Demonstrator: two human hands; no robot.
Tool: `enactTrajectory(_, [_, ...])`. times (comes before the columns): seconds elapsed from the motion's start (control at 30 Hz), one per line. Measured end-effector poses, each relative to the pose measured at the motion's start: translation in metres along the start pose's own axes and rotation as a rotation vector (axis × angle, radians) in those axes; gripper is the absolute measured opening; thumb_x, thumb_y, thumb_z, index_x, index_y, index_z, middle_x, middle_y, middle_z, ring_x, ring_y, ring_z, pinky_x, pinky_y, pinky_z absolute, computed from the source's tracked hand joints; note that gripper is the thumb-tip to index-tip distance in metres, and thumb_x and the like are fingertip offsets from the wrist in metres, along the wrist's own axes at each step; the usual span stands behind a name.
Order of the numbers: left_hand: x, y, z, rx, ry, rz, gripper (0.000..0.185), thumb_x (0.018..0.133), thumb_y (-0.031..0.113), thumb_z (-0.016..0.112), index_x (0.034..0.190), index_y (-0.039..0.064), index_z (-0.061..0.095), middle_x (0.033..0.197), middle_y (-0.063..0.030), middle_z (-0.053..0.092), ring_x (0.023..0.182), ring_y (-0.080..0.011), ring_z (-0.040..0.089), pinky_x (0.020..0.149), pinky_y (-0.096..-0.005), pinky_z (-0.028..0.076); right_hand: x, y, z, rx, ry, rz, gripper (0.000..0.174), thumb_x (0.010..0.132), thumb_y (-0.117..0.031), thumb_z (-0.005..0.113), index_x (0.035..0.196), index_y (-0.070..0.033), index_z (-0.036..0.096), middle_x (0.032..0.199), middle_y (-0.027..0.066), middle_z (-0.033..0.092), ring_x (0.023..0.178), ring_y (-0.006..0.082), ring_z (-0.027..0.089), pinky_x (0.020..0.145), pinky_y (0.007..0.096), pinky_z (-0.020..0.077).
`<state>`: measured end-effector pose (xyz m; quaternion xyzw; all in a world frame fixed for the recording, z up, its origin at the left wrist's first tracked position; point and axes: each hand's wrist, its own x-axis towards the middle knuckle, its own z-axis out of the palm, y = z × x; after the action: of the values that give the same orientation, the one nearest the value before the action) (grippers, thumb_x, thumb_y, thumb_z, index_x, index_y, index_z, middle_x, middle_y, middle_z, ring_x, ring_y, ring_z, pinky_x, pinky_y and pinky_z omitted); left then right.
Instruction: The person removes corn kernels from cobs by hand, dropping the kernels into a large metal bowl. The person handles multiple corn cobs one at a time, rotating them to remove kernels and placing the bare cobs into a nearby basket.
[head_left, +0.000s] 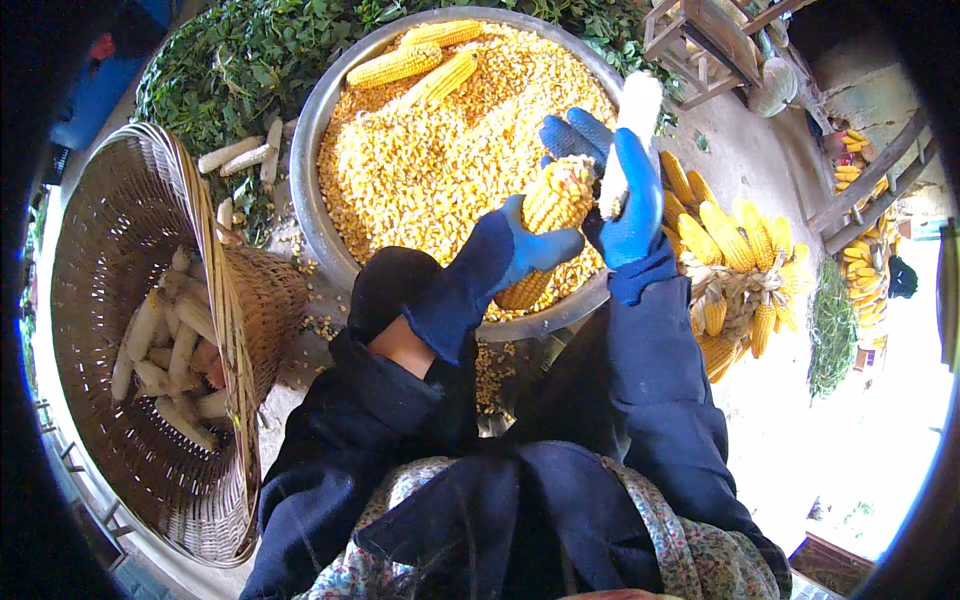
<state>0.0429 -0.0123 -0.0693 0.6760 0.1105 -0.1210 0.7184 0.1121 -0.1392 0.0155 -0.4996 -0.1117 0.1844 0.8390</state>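
Note:
My left hand (529, 244), in a blue-coated work glove, grips an ear of yellow corn (559, 196) over the front right of a wide metal basin (306, 161). The ear still carries dense kernels on the side facing me. In my right hand (634, 199), gloved alike, a pale bare corncob (639, 109) stands tilted upward between thumb and fingers. The cob's lower end is close beside the ear; whether they touch I cannot tell. Loose corn kernels (420, 161) fill the basin beneath both hands. Several whole ears (442, 75) lie on the kernels at the far side.
At left a large wicker basket (247, 420) holds several stripped cobs (180, 337). More cobs (247, 156) lie by green leafy vines (247, 67) behind it. Braided corn ears (731, 240) are to the right of the basin. A wooden stool (705, 45) stands at the back right.

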Motion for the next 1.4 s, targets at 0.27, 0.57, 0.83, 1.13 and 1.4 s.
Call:
enactTrajectory(0.27, [-0.01,0.012,0.003,0.429,-0.127,0.158,0.085,0.08,0.04,0.077,0.139,-0.005,0.036,0.118,-0.0195,0.064,0.105,-0.0286,0.064,0.092,-0.0376,0.053,-0.012,0.034,0.002,-0.616,0.124,-0.164,0.035,0.089,-0.024,0.07,0.114,0.0,0.068,0.102,0.0086,0.071,0.093,0.0137,0.067,0.079,0.03,0.0541])
enactTrajectory(0.57, [-0.023,0.024,0.0,0.425,0.085,0.161,0.099,0.067,0.048,0.084,0.14,-0.003,0.04,0.113,-0.0242,0.067,0.103,-0.0314,0.067,0.088,-0.0385,0.053,0.018,0.017,-0.013,-0.235,0.214,0.033,0.048,0.095,-0.04,0.057,0.118,0.001,0.063,0.098,0.0163,0.071,0.077,0.0226,0.07,0.069,0.0324,0.0575])
enactTrajectory(0.83, [-0.04,0.053,-0.011,-0.524,-0.379,-0.006,0.048,0.084,0.016,0.074,0.125,0.002,0.053,0.102,-0.0087,0.068,0.081,-0.0175,0.068,0.069,-0.0317,0.058,-0.033,-0.049,-0.015,-0.649,-0.088,-0.13,0.062,0.096,-0.027,0.055,0.146,0.003,0.037,0.146,0.0187,0.046,0.137,0.0292,0.042,0.115,0.0408,0.0297])
enactTrajectory(1.13, [0.006,-0.03,0.017,-1.022,-0.654,-0.19,0.048,0.091,0.015,0.065,0.135,0.004,0.048,0.122,-0.0103,0.06,0.105,-0.0224,0.062,0.089,-0.035,0.054,-0.047,-0.013,-0.014,-0.848,-0.255,-0.429,0.044,0.076,-0.018,0.08,0.113,-0.004,0.064,0.106,0.0162,0.067,0.096,0.0299,0.067,0.084,0.0401,0.0536])
enactTrajectory(1.4, [0.017,-0.051,0.011,-1.463,-0.854,-0.413,0.066,0.084,0.029,0.07,0.137,0.0,0.043,0.129,-0.0151,0.053,0.114,-0.0221,0.056,0.093,-0.0318,0.052,0.004,0.017,0.011,-0.967,0.297,0.052,0.045,0.082,-0.042,0.073,0.101,-0.002,0.068,0.084,0.0159,0.073,0.07,0.0262,0.072,0.063,0.0381,0.0561])
